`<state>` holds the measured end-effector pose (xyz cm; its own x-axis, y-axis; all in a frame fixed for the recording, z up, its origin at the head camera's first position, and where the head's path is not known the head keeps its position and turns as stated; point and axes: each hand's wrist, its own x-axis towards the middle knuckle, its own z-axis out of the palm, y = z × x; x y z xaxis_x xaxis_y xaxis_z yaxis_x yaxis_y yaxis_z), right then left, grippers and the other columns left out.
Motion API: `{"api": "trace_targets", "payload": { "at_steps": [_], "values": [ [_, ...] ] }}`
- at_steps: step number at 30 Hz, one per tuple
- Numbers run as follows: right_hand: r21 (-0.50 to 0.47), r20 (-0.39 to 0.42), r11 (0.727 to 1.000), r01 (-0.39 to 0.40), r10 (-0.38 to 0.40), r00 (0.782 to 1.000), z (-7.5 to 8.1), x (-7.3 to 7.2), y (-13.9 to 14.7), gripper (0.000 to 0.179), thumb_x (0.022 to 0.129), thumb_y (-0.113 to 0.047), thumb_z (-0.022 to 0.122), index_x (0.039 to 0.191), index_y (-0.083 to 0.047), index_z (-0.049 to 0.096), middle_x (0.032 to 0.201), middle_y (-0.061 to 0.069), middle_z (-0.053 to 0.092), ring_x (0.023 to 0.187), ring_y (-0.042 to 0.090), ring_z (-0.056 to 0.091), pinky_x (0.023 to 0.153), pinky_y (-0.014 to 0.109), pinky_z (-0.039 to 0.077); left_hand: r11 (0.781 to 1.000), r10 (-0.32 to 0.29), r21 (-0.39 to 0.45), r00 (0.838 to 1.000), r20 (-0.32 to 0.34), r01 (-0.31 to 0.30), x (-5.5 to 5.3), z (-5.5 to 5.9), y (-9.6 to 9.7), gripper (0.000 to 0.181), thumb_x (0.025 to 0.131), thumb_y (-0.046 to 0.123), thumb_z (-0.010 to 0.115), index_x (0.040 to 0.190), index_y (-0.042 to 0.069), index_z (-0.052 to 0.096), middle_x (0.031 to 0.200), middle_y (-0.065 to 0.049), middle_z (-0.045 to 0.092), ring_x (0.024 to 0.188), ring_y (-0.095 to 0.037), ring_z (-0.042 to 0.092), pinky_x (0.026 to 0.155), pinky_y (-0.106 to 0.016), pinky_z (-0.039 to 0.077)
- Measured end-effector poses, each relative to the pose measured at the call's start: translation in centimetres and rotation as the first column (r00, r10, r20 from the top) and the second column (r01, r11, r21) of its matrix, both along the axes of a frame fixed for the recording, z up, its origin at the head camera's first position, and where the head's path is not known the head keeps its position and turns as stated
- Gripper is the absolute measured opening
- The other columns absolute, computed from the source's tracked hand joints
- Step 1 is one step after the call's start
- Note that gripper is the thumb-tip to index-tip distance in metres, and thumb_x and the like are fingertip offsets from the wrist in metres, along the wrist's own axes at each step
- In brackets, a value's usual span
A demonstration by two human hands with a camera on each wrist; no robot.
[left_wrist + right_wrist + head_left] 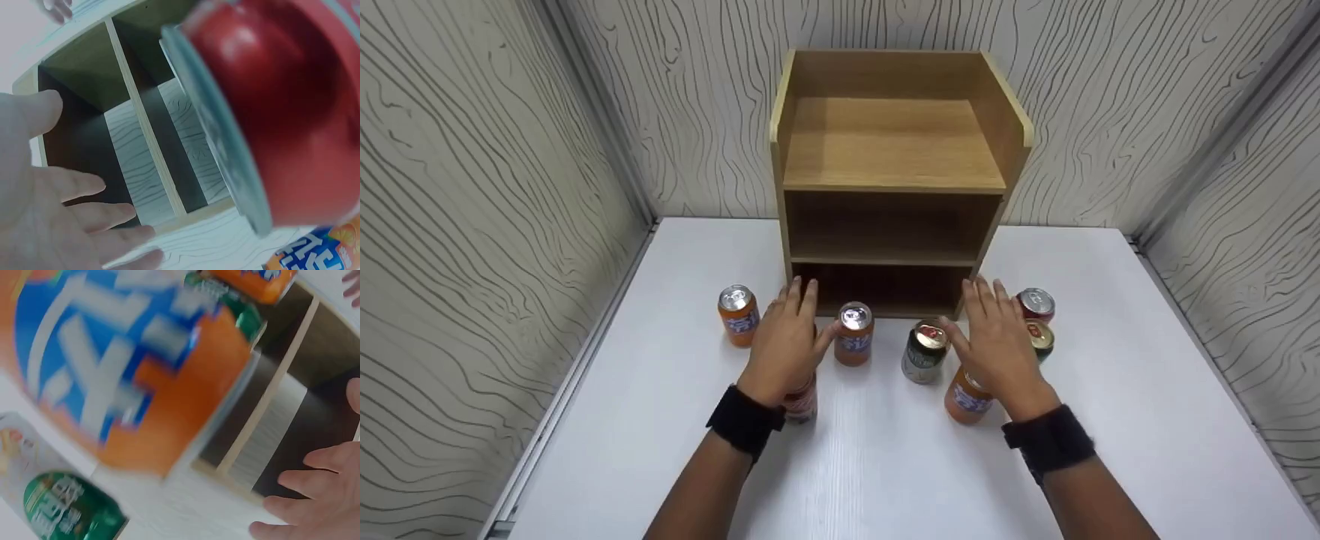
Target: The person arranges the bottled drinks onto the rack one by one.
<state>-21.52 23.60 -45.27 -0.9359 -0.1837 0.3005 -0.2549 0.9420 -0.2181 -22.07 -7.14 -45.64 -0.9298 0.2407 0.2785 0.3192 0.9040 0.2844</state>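
Observation:
My left hand is held out flat with fingers spread, above a red can that it partly hides. Large and close in the left wrist view looms the same red can, outside the fingers. An orange can stands left of this hand and another orange can by its thumb. My right hand reaches out with straight fingers over a third orange can, which also fills much of the right wrist view. Beside its thumb is a dark green and silver can. Neither hand grips anything.
A wooden shelf unit with an open top and two lower compartments stands at the back of the white table. Right of my right hand stand a silver-topped red can and a gold-topped green can. Patterned walls enclose the table.

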Motion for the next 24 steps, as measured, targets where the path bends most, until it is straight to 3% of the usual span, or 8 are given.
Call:
{"api": "trace_targets", "payload": {
  "at_steps": [3,7,10,13,15,17,21,24],
  "values": [
    [-0.047,-0.161,0.999,0.000,-0.007,0.987,0.3,-0.5,1.7,0.067,0.099,-0.044,0.051,0.144,0.004,0.040,0.147,0.026,0.039,0.136,0.045,0.031,0.110,0.056,0.023,0.997,0.010,0.078,0.997,-0.074,-0.005,-0.7,0.4,-0.7,0.076,0.098,0.056,0.045,0.150,0.002,0.033,0.149,-0.023,0.037,0.132,-0.038,0.042,0.104,-0.049,0.038],
    [-0.135,-0.391,0.990,-0.031,-0.025,0.920,0.0,-1.2,4.0,0.054,0.092,-0.027,0.065,0.135,0.005,0.052,0.134,0.024,0.053,0.124,0.043,0.048,0.105,0.053,0.035,0.987,0.050,0.163,0.973,-0.225,-0.013,-1.7,0.7,-1.8,0.068,0.096,0.046,0.056,0.143,-0.002,0.043,0.133,-0.022,0.056,0.116,-0.034,0.058,0.092,-0.044,0.049],
    [-0.192,-0.493,0.980,-0.053,-0.049,0.869,-0.7,-1.3,5.7,0.049,0.088,-0.017,0.069,0.130,0.005,0.056,0.128,0.023,0.059,0.117,0.042,0.053,0.100,0.052,0.040,0.980,0.106,0.192,0.950,-0.295,-0.049,-2.6,0.9,-2.8,0.063,0.095,0.042,0.060,0.138,-0.002,0.049,0.120,-0.021,0.064,0.103,-0.033,0.065,0.080,-0.043,0.054],
    [-0.219,-0.529,0.974,-0.057,-0.070,0.846,-2.0,-1.1,7.3,0.051,0.084,-0.015,0.073,0.128,0.005,0.057,0.123,0.024,0.060,0.113,0.043,0.054,0.097,0.053,0.041,0.967,0.170,0.238,0.933,-0.318,-0.096,-3.4,1.3,-3.7,0.059,0.094,0.039,0.064,0.136,-0.001,0.053,0.113,-0.018,0.068,0.095,-0.032,0.067,0.071,-0.044,0.055],
    [-0.221,-0.526,0.974,-0.043,-0.081,0.847,-3.2,-0.8,8.2,0.057,0.080,-0.018,0.077,0.128,0.006,0.056,0.119,0.027,0.059,0.110,0.045,0.054,0.094,0.055,0.043,0.956,0.213,0.266,0.923,-0.320,-0.128,-3.9,1.6,-4.2,0.057,0.092,0.037,0.067,0.133,-0.001,0.055,0.111,-0.017,0.068,0.094,-0.032,0.067,0.069,-0.045,0.055],
    [-0.224,-0.495,0.975,-0.009,-0.106,0.862,-4.4,-0.3,9.1,0.067,0.076,-0.024,0.081,0.129,0.007,0.054,0.118,0.029,0.056,0.107,0.046,0.054,0.090,0.057,0.045,0.944,0.244,0.293,0.919,-0.311,-0.151,-4.3,1.8,-4.5,0.055,0.090,0.034,0.070,0.131,-0.001,0.057,0.114,-0.017,0.068,0.098,-0.032,0.066,0.073,-0.044,0.055],
    [-0.244,-0.388,0.966,0.087,-0.180,0.904,-6.3,0.2,10.5,0.088,0.070,-0.032,0.086,0.137,0.007,0.045,0.121,0.032,0.048,0.108,0.047,0.051,0.083,0.059,0.047,0.927,0.259,0.341,0.927,-0.270,-0.159,-5.6,2.2,-4.5,0.055,0.089,0.034,0.071,0.131,0.001,0.057,0.122,-0.017,0.064,0.109,-0.031,0.062,0.084,-0.044,0.053],
    [-0.269,-0.294,0.952,0.147,-0.226,0.929,-7.2,0.1,11.0,0.101,0.068,-0.034,0.088,0.144,0.005,0.035,0.127,0.032,0.044,0.110,0.047,0.049,0.083,0.060,0.047,0.910,0.255,0.391,0.933,-0.254,-0.142,-7.0,2.2,-4.1,0.053,0.091,0.034,0.069,0.132,0.003,0.056,0.122,-0.014,0.065,0.107,-0.029,0.064,0.084,-0.043,0.052]
  ]
}}
